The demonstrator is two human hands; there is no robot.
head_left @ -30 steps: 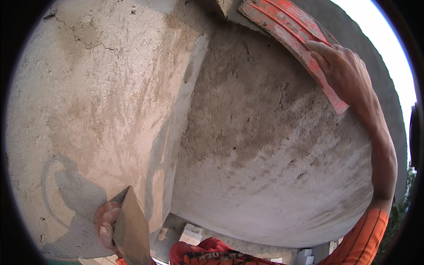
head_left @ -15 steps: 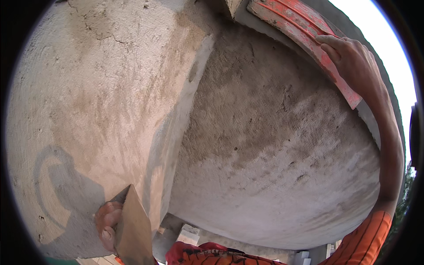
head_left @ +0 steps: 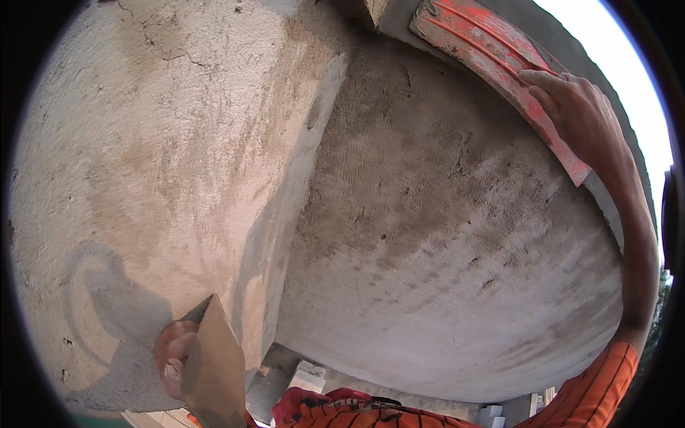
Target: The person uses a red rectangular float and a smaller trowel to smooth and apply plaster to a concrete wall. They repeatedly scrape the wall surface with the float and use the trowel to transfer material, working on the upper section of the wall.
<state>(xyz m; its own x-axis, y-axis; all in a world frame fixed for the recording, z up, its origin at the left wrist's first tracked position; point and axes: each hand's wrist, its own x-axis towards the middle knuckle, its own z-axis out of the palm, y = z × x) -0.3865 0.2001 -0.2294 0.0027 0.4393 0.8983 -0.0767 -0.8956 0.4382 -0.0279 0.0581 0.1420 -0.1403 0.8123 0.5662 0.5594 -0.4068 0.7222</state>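
High at the right, my right hand [head_left: 581,114] is closed on the handle of a long red plastering float [head_left: 492,68], its face smeared with grey mortar. The float lies along the upper edge of a recessed wall panel [head_left: 428,235], pressed against the band of grey plaster there. Low at the left, my left hand [head_left: 175,357] is wrapped round a pointed trowel [head_left: 217,367], whose flat blade stands tip up. The blade hides part of that hand and the trowel's handle. Beside it is the rough plastered wall [head_left: 157,178].
A narrow plastered corner strip [head_left: 296,171] divides the left wall from the darker, damp-patched panel. Pale blocks [head_left: 307,374] lie below, near my orange sleeve [head_left: 599,389]. Bright sky [head_left: 628,64] shows beyond the wall edge at the upper right.
My right hand and the red float have shifted slightly right and down along the edge. My left hand still holds the trowel in nearly the same place.
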